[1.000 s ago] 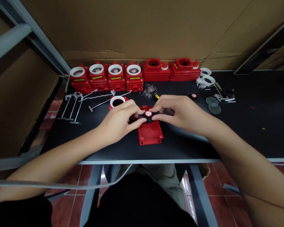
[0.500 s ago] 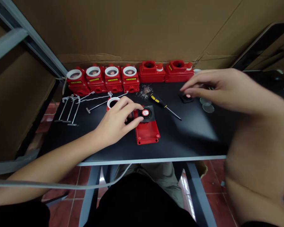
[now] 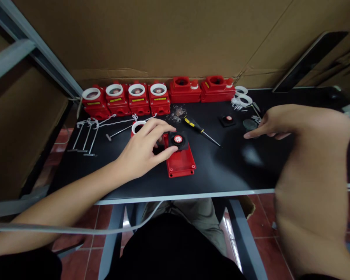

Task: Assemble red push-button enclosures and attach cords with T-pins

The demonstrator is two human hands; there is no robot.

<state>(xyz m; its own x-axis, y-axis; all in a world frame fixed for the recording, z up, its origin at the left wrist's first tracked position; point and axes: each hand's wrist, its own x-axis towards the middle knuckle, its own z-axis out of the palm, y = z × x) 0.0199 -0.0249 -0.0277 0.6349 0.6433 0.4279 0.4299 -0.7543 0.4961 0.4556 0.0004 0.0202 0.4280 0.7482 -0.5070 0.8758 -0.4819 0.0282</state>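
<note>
My left hand [image 3: 146,149] grips a black square plate [image 3: 184,144] between thumb and fingers. The plate has a round red-and-white label at its centre and lies over the upper part of a red box [image 3: 181,163]. Partly hidden behind this hand is a white ring [image 3: 138,126]. My right hand [image 3: 270,126] is low over the table, thumb stretched out, beside a clear glass disc [image 3: 250,124]; its other fingers are partly hidden. Another black square plate [image 3: 227,120] with a red-and-white centre lies left of it. A black-and-yellow screwdriver [image 3: 202,131] rests between the hands.
Several red boxes with white rings [image 3: 114,99] stand along the cardboard wall. Beside them are two red boxes [image 3: 185,93] without rings. Small metal hammers [image 3: 89,140] on white cords lie left. Loose white rings [image 3: 243,100], white bits and grey crumbs [image 3: 177,112] lie further back.
My right hand has moved right and down, from above the second black plate to the glass discs, uncovering the white rings behind. My left hand stays on its plate.
</note>
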